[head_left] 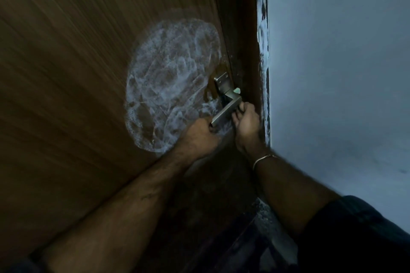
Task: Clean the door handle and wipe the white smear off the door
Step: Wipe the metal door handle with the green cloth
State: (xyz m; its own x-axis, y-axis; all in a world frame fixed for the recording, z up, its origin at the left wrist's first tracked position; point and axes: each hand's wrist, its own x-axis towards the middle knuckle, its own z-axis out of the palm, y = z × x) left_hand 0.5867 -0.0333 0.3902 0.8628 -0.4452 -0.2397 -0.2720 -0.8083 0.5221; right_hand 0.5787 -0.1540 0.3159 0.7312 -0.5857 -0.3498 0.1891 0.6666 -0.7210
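Note:
A brown wooden door (77,62) fills the left of the view. A large round white smear (168,82) covers it just left of the metal lever handle (226,111), which hangs from a metal back plate (221,83). My left hand (199,135) curls its fingers around the free lower end of the lever. My right hand (247,124) grips the lever from the right side near its upper end, fingers curled on it. A small pale scrap (237,90) shows beside the handle's pivot; what it is I cannot tell. No cloth is visible in either hand.
A dark door frame (241,29) runs down right of the handle. Beyond it stands a pale blue-white wall (332,73) with rough paint along its edge (263,40). The floor (210,217) below is dark. A thin bangle (264,158) circles my right wrist.

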